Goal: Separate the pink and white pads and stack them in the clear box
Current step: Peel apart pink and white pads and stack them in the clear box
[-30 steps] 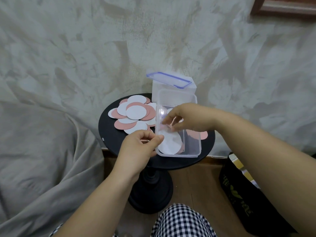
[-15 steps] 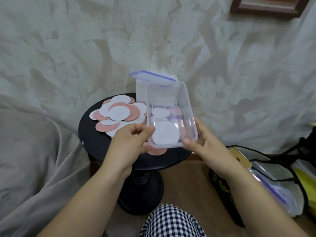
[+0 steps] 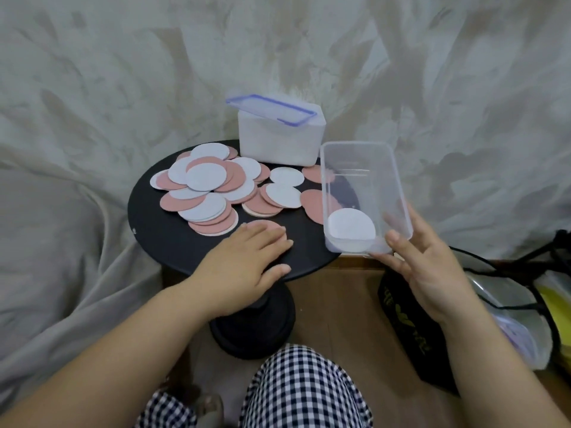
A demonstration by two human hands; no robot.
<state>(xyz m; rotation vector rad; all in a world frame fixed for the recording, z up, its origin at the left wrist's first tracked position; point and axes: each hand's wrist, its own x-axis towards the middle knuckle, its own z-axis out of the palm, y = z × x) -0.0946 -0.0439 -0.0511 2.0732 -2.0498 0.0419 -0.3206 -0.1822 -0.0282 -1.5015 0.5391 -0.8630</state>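
Moved right, the clear box (image 3: 398,180) overhangs the black table (image 3: 160,242).

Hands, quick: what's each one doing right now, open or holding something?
Left hand: open, fingers flat on a pink pad on the table.
Right hand: holding the clear box at its near right corner.

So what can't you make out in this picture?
Head view:
Any pads under the white round pad in the clear plastic box: it covers them.
Near part of the pink round pad: the left hand covers it.
Contents of the white blue-lidded container: opaque walls.
Lettering on the black bag: too blurred.
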